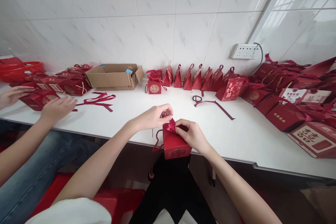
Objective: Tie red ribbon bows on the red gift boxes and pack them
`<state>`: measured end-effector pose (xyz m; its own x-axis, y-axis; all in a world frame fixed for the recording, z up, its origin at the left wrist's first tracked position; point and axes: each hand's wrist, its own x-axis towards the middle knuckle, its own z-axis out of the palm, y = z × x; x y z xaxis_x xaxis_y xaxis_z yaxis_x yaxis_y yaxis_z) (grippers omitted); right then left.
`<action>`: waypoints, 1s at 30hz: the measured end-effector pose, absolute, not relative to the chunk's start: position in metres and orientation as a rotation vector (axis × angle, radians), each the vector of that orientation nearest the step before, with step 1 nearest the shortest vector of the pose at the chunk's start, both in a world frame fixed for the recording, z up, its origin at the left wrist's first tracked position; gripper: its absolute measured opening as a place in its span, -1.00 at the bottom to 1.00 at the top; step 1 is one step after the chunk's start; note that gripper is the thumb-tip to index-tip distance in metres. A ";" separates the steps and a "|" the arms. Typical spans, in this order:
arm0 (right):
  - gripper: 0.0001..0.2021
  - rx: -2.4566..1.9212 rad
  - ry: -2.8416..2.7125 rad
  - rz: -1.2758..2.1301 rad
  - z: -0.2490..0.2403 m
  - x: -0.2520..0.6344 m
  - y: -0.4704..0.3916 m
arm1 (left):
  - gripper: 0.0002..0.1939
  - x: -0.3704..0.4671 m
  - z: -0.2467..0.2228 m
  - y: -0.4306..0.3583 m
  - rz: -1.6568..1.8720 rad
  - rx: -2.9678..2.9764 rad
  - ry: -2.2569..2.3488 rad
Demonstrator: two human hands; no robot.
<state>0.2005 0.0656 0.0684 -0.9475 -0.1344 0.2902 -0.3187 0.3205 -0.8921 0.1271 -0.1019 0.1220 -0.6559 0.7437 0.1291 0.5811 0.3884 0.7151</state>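
Most of the print here is too small or blurred for me to read. The red box [175, 144] in my grip carries a gold round emblem on its front, illegible. The finished box with a bow [154, 86] on the bench [147, 119] shows a gold medallion with characters I cannot make out. The tall red bag [231, 89] bears gold Chinese characters, unreadable. The flat boxes at right [313, 139] show white panels with red characters, also unclear.

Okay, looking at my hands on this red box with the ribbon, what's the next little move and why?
Probably pull the ribbon snug: both the left hand and right hand pinch it above the red box, whose top looks gathered but not yet bowed like the finished box by the wall.
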 end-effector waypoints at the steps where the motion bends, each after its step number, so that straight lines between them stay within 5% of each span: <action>1: -0.88 0.407 -2.400 1.695 0.068 0.201 0.066 | -0.88 0.126 0.116 -0.102 1.150 1.169 2.409; 16: -0.88 0.052 -2.227 1.669 0.064 0.200 0.055 | -0.81 0.155 0.083 -0.103 1.429 1.108 2.412; 30: -0.86 0.309 -2.402 1.664 0.071 0.198 0.078 | -0.69 0.154 0.077 -0.092 1.625 0.848 2.260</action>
<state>0.1982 0.0775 0.0707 -0.9575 -0.0557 0.2832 -0.2847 0.3433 -0.8951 0.1541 -0.0920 0.0766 -0.8056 0.5751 0.1425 0.3182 0.2170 0.9229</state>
